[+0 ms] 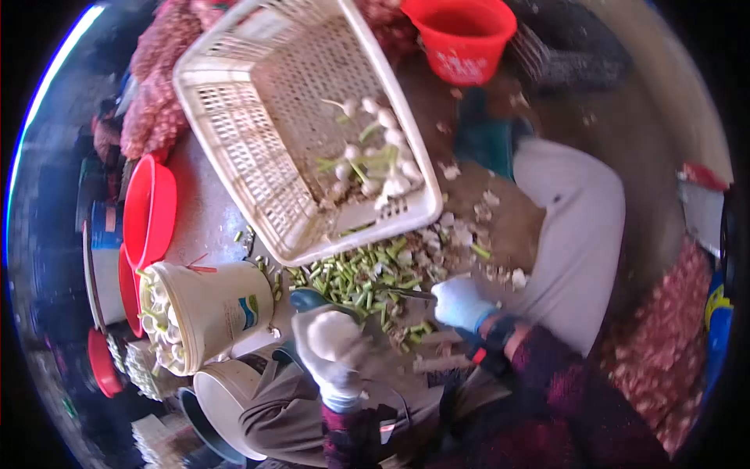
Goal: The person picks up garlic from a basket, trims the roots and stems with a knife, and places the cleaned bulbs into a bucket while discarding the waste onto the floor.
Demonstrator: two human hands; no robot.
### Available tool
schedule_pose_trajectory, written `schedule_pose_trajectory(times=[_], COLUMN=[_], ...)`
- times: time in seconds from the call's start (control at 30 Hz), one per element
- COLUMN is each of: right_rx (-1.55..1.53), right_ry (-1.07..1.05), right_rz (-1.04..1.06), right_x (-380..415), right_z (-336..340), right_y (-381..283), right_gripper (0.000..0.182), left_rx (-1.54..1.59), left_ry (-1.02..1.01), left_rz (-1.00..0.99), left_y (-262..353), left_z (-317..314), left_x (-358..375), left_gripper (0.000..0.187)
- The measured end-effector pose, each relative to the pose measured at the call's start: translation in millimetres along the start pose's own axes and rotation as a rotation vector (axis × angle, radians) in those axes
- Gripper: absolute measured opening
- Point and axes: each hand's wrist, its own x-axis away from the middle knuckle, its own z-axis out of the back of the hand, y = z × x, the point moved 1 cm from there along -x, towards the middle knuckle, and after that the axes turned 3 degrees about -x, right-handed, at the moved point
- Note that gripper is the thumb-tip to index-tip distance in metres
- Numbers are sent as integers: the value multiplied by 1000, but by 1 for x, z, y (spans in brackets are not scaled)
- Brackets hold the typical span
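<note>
My right hand (461, 303), in a pale glove, is closed around a thin dark blade-like tool (410, 293) that points left over the cut green stem pieces (367, 273). Whether it is a knife or shears does not show. My left hand (332, 344), in a white glove, is curled and blurred above my leg, and what it holds cannot be made out. In front of both hands, a tilted white plastic crate (269, 117) holds several garlic bulbs (391, 137) with short green stems, gathered at its near right side.
On the left, a white bucket (223, 301) tipped toward the left holds garlic, beside red basins (148, 211). A red bucket (469, 39) stands at the back. Net sacks of garlic (160, 78) lie at far left, with another sack (660, 344) at right. Peelings litter the floor.
</note>
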Motion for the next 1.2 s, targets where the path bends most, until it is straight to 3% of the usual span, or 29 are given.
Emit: schedule_pose_trajectory(times=[0.1,0.17,0.2,0.3,0.37,0.47,0.5,0.57,0.6,0.63,0.67,0.7,0.73,0.77,0.8,0.83,0.9,0.97,1.03,1.07,1.1,1.13,1.17,1.2], right_rx=[-196,-199,-203,-489,-708,-945,-748,-583,-600,-496,-462,-354,-439,-337,-497,-722,-926,-780,-645,-594,-628,-571,-504,-493], right_ry=[221,104,94,242,413,504,525,57,54,57,0,78,77,79,324,172,145,173,200,238,258,245,235,267], right_rz=[30,-45,-51,-72,67,256,287,-100,-58,-81,125,140,253,116,9,-239,-426,-387,-395,-385,-390,-341,-310,-238], right_x=[7,14,15,14,18,27,29,-10,-11,-6,-16,7,-6,0,-3,-11,-12,-25,-28,-26,-28,-32,-30,-29], right_z=[24,35,28,11,24,57,64,-10,-45,-31,-53,6,-20,0,-7,-9,-10,-36,-36,-30,-35,-32,-24,-4], right_y=[-13,-17,-16,-25,-41,-61,-60,-21,3,-2,9,-19,6,-2,0,9,7,38,36,27,30,24,20,-7], right_gripper=[25,26,26,21,12,20,12,18,30,29,17,8,6,11,16,24,30,33,32,32,31,31,30,31], left_rx=[280,87,148,299,404,699,695,1004,1002,999,987,961,909,681,566,453,310,213,-142,-165,-188,-367,-656,-1312], left_ry=[42,31,18,31,49,99,96,-6,-20,-49,-39,-3,116,236,264,284,457,612,771,786,798,655,426,217], left_rz=[111,138,198,268,271,359,375,339,320,308,286,249,260,171,95,36,-87,-204,-258,-229,-193,-190,-78,-93], left_y=[-3,-26,-28,-54,-64,-53,-58,-65,-63,-61,-58,-53,-27,-34,-8,17,-8,29,5,-9,-26,-51,-67,-97], left_z=[1,3,-2,-4,-13,-36,-39,-42,-42,-39,-27,-8,5,38,64,89,193,240,335,375,415,461,499,553], left_x=[-13,-17,-17,-21,-26,-22,-21,-21,-30,-38,-41,-42,-51,-64,-75,-85,-124,-145,-183,-205,-227,-247,-257,-269], left_gripper=[65,71,71,69,67,59,59,56,56,53,50,48,42,40,40,40,38,46,45,45,44,44,36,28])
